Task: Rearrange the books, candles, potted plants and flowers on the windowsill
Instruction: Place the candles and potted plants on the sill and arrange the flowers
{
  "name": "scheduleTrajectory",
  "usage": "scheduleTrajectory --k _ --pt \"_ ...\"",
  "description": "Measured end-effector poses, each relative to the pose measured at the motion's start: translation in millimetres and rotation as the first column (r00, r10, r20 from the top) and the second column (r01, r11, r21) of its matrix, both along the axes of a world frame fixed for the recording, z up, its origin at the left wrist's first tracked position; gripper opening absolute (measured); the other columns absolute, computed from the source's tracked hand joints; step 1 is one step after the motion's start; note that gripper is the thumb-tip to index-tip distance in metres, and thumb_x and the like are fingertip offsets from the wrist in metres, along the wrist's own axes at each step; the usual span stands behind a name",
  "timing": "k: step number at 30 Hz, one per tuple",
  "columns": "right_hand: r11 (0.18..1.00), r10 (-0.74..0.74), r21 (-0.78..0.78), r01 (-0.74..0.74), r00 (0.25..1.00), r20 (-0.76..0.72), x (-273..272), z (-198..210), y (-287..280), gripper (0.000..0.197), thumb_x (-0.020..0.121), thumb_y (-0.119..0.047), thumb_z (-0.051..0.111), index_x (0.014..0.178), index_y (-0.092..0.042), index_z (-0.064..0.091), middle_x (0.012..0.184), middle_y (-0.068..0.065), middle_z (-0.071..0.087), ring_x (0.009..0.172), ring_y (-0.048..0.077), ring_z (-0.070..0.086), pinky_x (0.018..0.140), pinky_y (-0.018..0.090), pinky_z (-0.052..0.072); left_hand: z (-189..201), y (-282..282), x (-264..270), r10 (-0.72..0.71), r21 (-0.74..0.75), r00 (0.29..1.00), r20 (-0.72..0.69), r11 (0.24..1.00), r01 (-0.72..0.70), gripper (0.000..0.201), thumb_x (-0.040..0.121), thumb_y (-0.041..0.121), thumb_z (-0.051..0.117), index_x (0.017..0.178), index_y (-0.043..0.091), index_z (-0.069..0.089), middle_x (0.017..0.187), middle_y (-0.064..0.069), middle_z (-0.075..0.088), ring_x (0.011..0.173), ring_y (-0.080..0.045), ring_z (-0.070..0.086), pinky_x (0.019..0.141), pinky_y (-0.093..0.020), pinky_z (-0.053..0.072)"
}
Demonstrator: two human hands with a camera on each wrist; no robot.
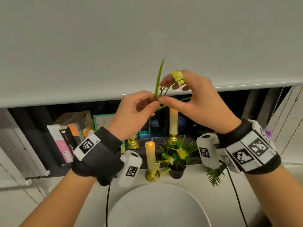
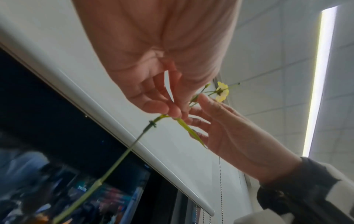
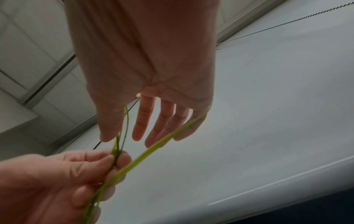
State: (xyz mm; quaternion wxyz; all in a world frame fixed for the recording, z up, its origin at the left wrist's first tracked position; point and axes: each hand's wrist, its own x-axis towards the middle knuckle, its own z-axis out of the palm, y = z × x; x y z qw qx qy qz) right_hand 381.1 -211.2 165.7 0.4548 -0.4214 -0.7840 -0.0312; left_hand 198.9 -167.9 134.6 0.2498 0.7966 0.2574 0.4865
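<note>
- left hand pinching the flower stem between thumb and fingertips, raised above the windowsill
- right hand just beside it, fingers loosely spread, thumb touching the stem near the pinch, holding nothing firmly
- likely step: tidying one loose flower before placing it; next calls for a gentle lowering toward the potted plant
- thin, bendy stem; long leaf blade; small yellow bloom
- farther back: candles and books

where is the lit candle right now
In the head view the lit candle stands on the windowsill, centre front, just left of the small potted plant and below both raised hands.
</note>
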Motion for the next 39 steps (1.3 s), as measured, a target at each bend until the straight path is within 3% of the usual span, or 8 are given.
scheduleTrajectory --k 4,8,12,18,28,31,34,39 --pt "0.997 0.036 -0.067 -0.036 0.999 -0.002 22.3 16.8 7.5 0.022 0.083 -0.037 0.069 0.103 -0.027 0.066 0.085 -0.009 0.068 0.067 0.011 0.065 0.063 0.024 0.052 10.1 21.7 38.5 -0.059 -0.04 0.998 -0.031 0.998 0.058 0.015 0.087 0.009 0.064 0.099 0.014 0.071 0.086 -0.009 0.072 0.07 -0.011 0.063 0.071 -0.031 0.055" --pt "0.996 -0.011 -0.087 0.015 0.999 0.047 51.4 24.5 15.9 0.011 0.084 -0.031 0.068 0.093 -0.025 0.07 0.078 -0.009 0.068 0.059 0.012 0.063 0.057 0.015 0.046 13.4 32.2 76.2 -0.132 -0.085 0.991 -0.001 0.988 0.132 0.015 0.085 0.004 0.065 0.096 0.014 0.071 0.084 -0.016 0.071 0.068 -0.01 0.061 0.071 -0.026 0.054" --pt "0.984 -0.13 -0.103 0.144 0.982 0.134 85.7 23.4 25.6 0.012 0.083 -0.031 0.069 0.091 -0.022 0.067 0.083 -0.007 0.069 0.068 0.006 0.065 0.067 0.028 0.055 11.8 45.4 105.9 -0.126 -0.104 0.992 0.004 0.987 0.126 0.017 0.086 0.008 0.065 0.084 0.023 0.07 0.074 -0.005 0.068 0.067 -0.012 0.06 0.076 -0.037 0.054" --pt "0.963 -0.197 -0.153 0.223 0.966 0.168 128.7 9.9 37.4 0.007 0.083 -0.032 0.069 0.086 -0.027 0.065 0.087 -0.007 0.069 0.064 0.009 0.065 0.068 0.036 0.056 5.7 55.7 144.6 -0.122 -0.135 0.992 -0.03 0.984 0.117 0.009 0.083 0.007 0.069 0.091 0.01 0.069 0.076 -0.006 0.068 0.072 -0.018 0.067 0.078 -0.028 0.055" --pt "0.968 -0.137 -0.172 0.182 0.961 0.241 158.5 -9.0 53.3 0.005 0.085 -0.027 0.067 0.088 -0.023 0.064 0.078 -0.002 0.07 0.064 0.014 0.064 0.066 0.041 0.054 -9.6 70.3 174.8 -0.095 -0.201 0.995 -0.005 0.975 0.092 0.024 0.076 0.009 0.077 0.082 0.019 0.056 0.079 -0.005 0.07 0.068 -0.017 0.069 0.066 -0.021 0.054" --pt "0.967 -0.179 -0.134 0.217 0.952 0.249 170.2 -10.3 58.8 0.005 0.086 -0.023 0.065 0.09 -0.024 0.066 0.078 -0.003 0.07 0.065 0.015 0.064 0.068 0.04 0.054 -18.5 77.7 180.9 -0.094 -0.168 0.988 -0.125 0.983 0.072 0.019 0.082 0.013 0.07 0.097 0.018 0.061 0.094 0.002 0.069 0.077 -0.008 0.065 0.071 -0.015 0.05" --pt "0.966 -0.233 -0.069 0.249 0.956 0.177 181.3 -10.9 61.0 0.01 0.085 -0.017 0.065 0.087 -0.026 0.068 0.081 -0.007 0.069 0.068 0.014 0.065 0.07 0.037 0.055 -30.9 89.8 181.2 -0.049 -0.114 0.945 -0.323 0.993 0.013 0.023 0.087 0.018 0.064 0.11 0.018 0.061 0.111 0.008 0.064 0.089 -0.002 0.064 0.08 -0.021 0.054" --pt "0.943 -0.319 -0.038 0.332 0.927 0.196 198.9 -23.4 75.8 0.008 0.084 -0.018 0.065 0.088 -0.024 0.07 0.077 -0.002 0.069 0.067 0.016 0.063 0.071 0.036 0.054 -49.8 106.1 188.9 0.009 -0.105 0.854 -0.521 0.992 -0.074 0.027 0.089 0.022 0.061 0.115 0.017 0.061 0.107 0.005 0.062 0.085 -0.003 0.06 0.07 -0.012 0.046"
